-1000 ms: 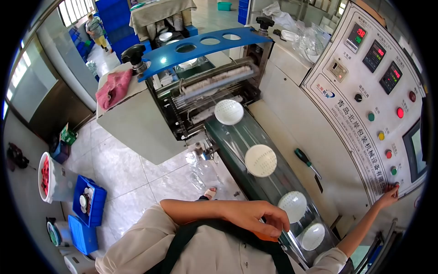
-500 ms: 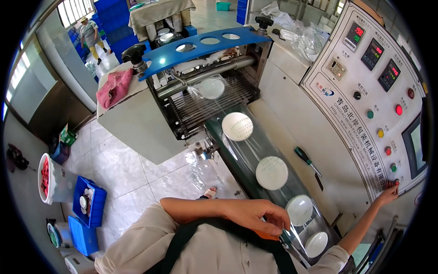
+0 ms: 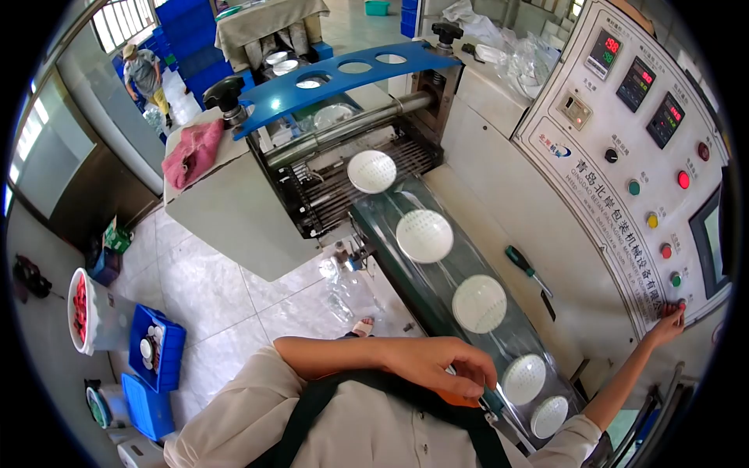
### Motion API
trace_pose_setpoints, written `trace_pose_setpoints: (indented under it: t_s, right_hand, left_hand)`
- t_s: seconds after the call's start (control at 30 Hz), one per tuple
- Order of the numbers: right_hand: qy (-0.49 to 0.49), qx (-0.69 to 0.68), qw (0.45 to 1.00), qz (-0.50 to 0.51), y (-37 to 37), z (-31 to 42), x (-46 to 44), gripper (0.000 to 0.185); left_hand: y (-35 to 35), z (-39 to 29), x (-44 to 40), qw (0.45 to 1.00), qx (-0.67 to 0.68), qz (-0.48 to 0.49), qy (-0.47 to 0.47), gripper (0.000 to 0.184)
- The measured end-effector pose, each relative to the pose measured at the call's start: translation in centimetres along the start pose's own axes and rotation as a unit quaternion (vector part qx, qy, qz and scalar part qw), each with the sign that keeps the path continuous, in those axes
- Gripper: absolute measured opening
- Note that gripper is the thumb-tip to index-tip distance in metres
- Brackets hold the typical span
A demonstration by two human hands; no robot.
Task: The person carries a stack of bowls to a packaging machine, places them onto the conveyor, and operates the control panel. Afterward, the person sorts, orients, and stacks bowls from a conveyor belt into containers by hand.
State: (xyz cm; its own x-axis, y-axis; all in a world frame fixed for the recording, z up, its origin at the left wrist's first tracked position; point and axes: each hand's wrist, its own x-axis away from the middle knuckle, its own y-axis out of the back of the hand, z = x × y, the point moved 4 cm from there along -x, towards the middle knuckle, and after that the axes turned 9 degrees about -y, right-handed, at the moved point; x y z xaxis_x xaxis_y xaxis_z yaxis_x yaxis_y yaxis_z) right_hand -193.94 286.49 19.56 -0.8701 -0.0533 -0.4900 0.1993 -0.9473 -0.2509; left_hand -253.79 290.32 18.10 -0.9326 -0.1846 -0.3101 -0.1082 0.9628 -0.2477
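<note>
My right hand (image 3: 665, 327) reaches to the control panel (image 3: 569, 144), its fingertips closed around a small red button (image 3: 681, 305) at the lower right edge. My left hand (image 3: 449, 370) is held in front of my body, fingers loosely bent, nothing seen in them. Something orange shows beneath it. Beside that hand runs a dark conveyor (image 3: 409, 269) covered in clear film. White perforated bowls sit along it: one (image 3: 372, 171) at the machine's outlet, others (image 3: 424, 235) (image 3: 479, 304) further down, the lowest bowl (image 3: 549, 417) near my right sleeve.
A blue guard plate (image 3: 343, 76) with round holes spans the machine. A pink cloth (image 3: 192, 152) lies on its left side. A screwdriver (image 3: 523, 262) rests beside the conveyor. Blue crates (image 3: 160, 343) and a white bucket (image 3: 92, 312) stand on the floor. Another person (image 3: 145, 78) is at far left.
The white bowls have advanced down the conveyor toward me, and another bowl shows behind the roller. The distant person has moved left. Both my hands stay nearly where they were.
</note>
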Motion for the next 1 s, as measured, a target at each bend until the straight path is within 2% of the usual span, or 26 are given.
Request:
trace_pose_setpoints:
  t_s: [0.43, 0.83, 1.0]
  right_hand:
    - [-0.036, 0.032, 0.999, 0.017, 0.3, -0.3, -0.7, 0.032]
    - [0.008, 0.019, 0.999, -0.026, 0.2, -0.1, -0.2, 0.034]
    - [-0.044, 0.033, 0.998, 0.032, 0.1, 0.1, -0.1, 0.037]
  left_hand:
    - [0.4, 0.5, -0.4, 1.000, 0.004, -0.009, 0.008, 0.029]
    - [0.4, 0.9, -0.6, 1.000, -0.007, -0.002, 0.006, 0.029]
    - [0.5, 0.6, -0.4, 1.000, -0.006, 0.003, 0.012, 0.028]
